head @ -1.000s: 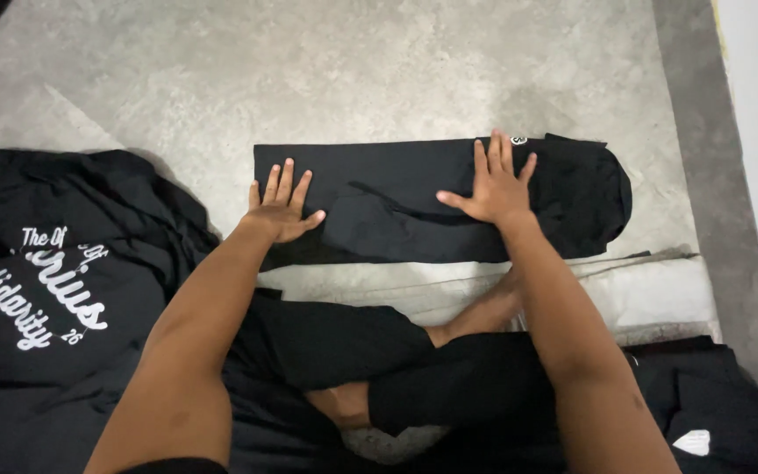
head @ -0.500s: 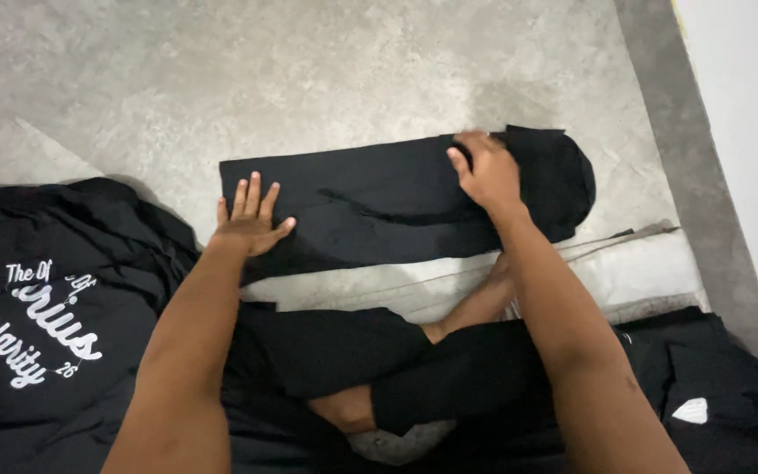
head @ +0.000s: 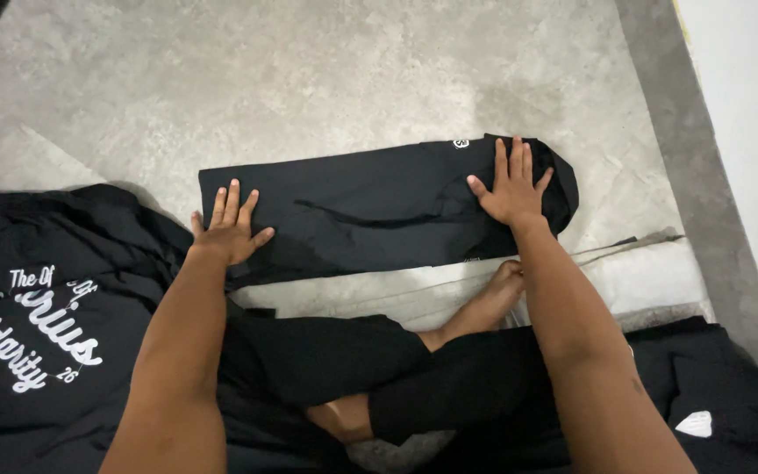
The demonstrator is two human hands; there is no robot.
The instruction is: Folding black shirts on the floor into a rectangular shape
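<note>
Both hands lay flat, fingers spread, gripping nothing — left hand point(head: 228, 230) at 9 o'clock and right hand point(head: 511, 187) at 3 on the folded black garment point(head: 370, 211), floor point(head: 309, 79) beneath. The right hand had slid back from the hood end — smoothing looked nearly finished.

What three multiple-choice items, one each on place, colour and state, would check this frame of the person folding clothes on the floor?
1. Where does the right hand rest?
A. On the right end of the folded black garment
B. On the bare grey floor
C. On the printed black garment

2. What colour is the print on the garment at the left?
A. Red
B. White
C. Yellow

3. How is the left hand held?
A. Clenched in a fist
B. Pinching a sleeve in the air
C. Flat, fingers spread, on the folded garment's left end

Answers:
1 A, the palm lies on the garment's right end, by its rounded part.
2 B, the lettering shows white on black.
3 C, the palm presses down with the fingers apart.
</note>
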